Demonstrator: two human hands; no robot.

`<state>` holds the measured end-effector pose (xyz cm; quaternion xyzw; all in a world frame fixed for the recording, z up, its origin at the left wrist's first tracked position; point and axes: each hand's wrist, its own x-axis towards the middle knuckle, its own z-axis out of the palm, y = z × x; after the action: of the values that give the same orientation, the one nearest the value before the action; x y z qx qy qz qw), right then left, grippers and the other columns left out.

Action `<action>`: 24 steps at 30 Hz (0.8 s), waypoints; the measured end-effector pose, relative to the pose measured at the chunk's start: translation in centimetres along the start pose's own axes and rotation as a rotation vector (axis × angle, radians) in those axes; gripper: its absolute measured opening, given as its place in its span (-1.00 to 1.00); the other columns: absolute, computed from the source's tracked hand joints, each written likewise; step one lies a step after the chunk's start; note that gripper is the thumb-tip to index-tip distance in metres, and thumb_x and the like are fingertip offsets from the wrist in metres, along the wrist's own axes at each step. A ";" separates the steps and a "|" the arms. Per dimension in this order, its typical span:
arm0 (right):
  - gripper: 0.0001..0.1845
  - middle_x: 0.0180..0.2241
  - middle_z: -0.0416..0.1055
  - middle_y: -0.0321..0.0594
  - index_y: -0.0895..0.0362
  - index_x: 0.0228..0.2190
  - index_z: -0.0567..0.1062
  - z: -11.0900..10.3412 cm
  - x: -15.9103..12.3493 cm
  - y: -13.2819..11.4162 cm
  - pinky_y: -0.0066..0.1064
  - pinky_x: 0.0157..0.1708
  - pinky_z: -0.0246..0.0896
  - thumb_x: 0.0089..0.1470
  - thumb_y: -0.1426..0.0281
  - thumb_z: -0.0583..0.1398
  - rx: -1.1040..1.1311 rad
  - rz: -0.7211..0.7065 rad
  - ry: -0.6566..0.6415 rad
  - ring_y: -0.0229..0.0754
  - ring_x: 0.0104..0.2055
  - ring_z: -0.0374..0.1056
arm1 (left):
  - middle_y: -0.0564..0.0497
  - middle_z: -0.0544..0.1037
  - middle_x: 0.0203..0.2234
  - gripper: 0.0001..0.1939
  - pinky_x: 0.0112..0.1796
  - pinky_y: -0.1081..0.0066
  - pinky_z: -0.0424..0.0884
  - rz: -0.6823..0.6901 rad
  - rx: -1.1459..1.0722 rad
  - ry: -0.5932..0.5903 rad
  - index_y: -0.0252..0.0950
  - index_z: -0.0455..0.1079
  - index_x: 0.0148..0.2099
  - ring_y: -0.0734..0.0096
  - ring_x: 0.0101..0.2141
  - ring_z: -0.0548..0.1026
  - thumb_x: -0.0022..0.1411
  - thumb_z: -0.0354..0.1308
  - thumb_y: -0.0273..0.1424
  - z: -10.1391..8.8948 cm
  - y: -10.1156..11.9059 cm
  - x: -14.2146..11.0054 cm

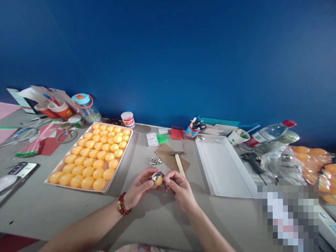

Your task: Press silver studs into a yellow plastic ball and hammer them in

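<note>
My left hand [141, 187] is closed around an orange ball [158, 179] partly covered with shiny silver studs. At the ball's right side my right hand [180, 189] has thumb and fingers pinched together; what they hold, if anything, is too small to make out. Just beyond my hands lies a small heap of silver studs [155, 162]. A hammer [180, 162] with a wooden handle rests on a brown sheet [164, 154], its handle end close behind my right hand. To the left, a shallow white box [105, 191] holds rows of orange balls [89, 162].
At the right stand a white tray [228, 171], a glue gun [252, 162], a lying bottle [267, 134] and bagged orange balls [312, 157]. Small white boxes [152, 140] and a pen cup with scissors [192, 131] sit behind. A phone [23, 169] lies far left.
</note>
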<state>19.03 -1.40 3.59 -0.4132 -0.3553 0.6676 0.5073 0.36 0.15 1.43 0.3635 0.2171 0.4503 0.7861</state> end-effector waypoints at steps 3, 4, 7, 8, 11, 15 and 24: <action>-0.76 -0.48 0.41 -0.33 0.13 -0.44 0.53 0.2 -0.1 0.1 -0.48 -0.45 0.17 0.00 0.25 0.41 0.007 0.022 -0.019 -0.32 -0.49 0.27 | -0.06 0.55 -0.15 -0.68 -0.16 0.29 0.52 -0.002 0.044 0.039 -0.22 0.46 0.04 0.29 -0.19 0.54 0.24 0.27 -0.33 -0.2 -0.3 0.1; -0.76 -0.49 0.41 -0.33 0.13 -0.44 0.53 0.2 -0.1 0.2 -0.48 -0.44 0.16 0.00 0.25 0.41 0.011 0.025 -0.027 -0.32 -0.49 0.28 | -0.06 0.56 -0.17 -0.68 -0.18 0.31 0.52 -0.005 0.062 0.045 -0.23 0.46 0.06 0.30 -0.21 0.54 0.25 0.27 -0.33 -0.3 -0.3 0.1; -0.76 -0.50 0.42 -0.34 0.13 -0.45 0.54 0.4 0.0 0.0 -0.49 -0.45 0.14 -0.02 0.25 0.42 0.026 0.025 -0.033 -0.33 -0.50 0.27 | -0.06 0.56 -0.21 -0.64 -0.29 0.35 0.51 -0.010 0.080 0.031 -0.22 0.43 0.10 0.34 -0.32 0.55 0.27 0.25 -0.31 -0.1 -0.1 0.1; -0.75 -0.49 0.42 -0.34 0.13 -0.45 0.54 0.5 0.0 -0.1 -0.49 -0.45 0.14 -0.03 0.24 0.43 0.032 0.026 -0.031 -0.34 -0.51 0.27 | -0.05 0.56 -0.23 -0.65 -0.32 0.37 0.50 -0.014 0.082 0.023 -0.23 0.43 0.09 0.36 -0.35 0.55 0.27 0.25 -0.30 0.0 0.0 0.2; -0.73 -0.50 0.44 -0.33 0.13 -0.46 0.52 0.8 0.0 -0.5 -0.48 -0.47 0.11 -0.04 0.23 0.43 0.050 0.037 -0.031 -0.34 -0.54 0.28 | -0.05 0.56 -0.22 -0.70 -0.29 0.39 0.49 -0.033 0.078 0.009 -0.25 0.46 0.04 0.38 -0.34 0.55 0.27 0.25 -0.33 0.6 0.4 0.2; -0.72 -0.51 0.45 -0.33 0.13 -0.46 0.51 0.9 0.0 -0.5 -0.48 -0.48 0.10 -0.03 0.22 0.42 0.062 0.039 -0.031 -0.33 -0.55 0.31 | -0.03 0.54 -0.17 -0.73 -0.24 0.38 0.48 -0.036 0.032 0.010 -0.24 0.45 0.01 0.38 -0.31 0.57 0.27 0.25 -0.35 0.9 0.6 0.2; -0.75 -0.51 0.49 -0.30 0.13 -0.44 0.51 0.7 0.0 0.1 -0.44 -0.43 0.17 0.02 0.23 0.40 0.035 0.025 -0.047 -0.26 -0.48 0.37 | -0.05 0.53 -0.17 -0.76 -0.22 0.33 0.49 -0.006 0.089 0.008 -0.25 0.43 -0.01 0.32 -0.27 0.57 0.30 0.21 -0.32 0.3 -0.1 0.1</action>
<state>18.32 -1.52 3.76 -0.3928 -0.3501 0.6896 0.4976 0.67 0.13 1.57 0.3957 0.2412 0.4395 0.7695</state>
